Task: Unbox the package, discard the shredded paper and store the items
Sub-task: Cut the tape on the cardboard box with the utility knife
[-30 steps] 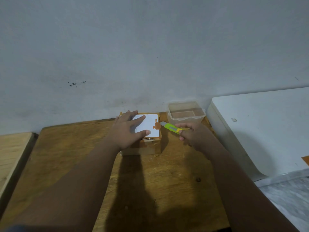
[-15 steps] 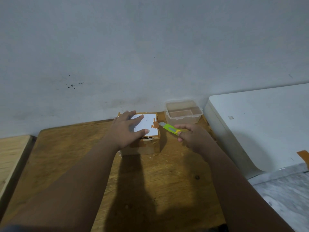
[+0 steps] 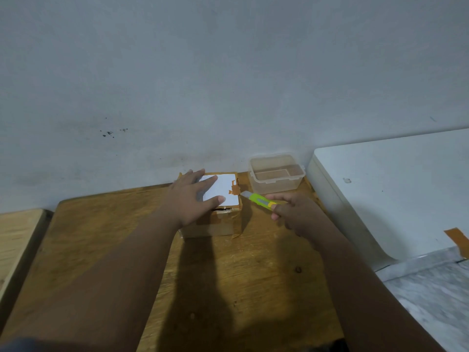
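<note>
Box: a taped cardboard box (image 3: 214,219) sits on the wooden surface (image 3: 101,237) by the wall.
Left hand (image 3: 194,196): flat and spread on the box's white label.
Right hand (image 3: 294,212): gripping a green cutter (image 3: 258,200), blade at the box's right top edge.
Tub: a clear plastic tub (image 3: 276,174) stands just right of the box.

Taped cardboard box (image 3: 215,219) w/ white label on top, upright under left hand (image 3: 191,196), flaps shut (front seam gapes slightly); green utility knife (image 3: 258,200) in right hand (image 3: 297,214), blade tip at box's right top edge.

The left hand (image 3: 191,196) hides part of the box's white label (image 3: 224,189).
</note>
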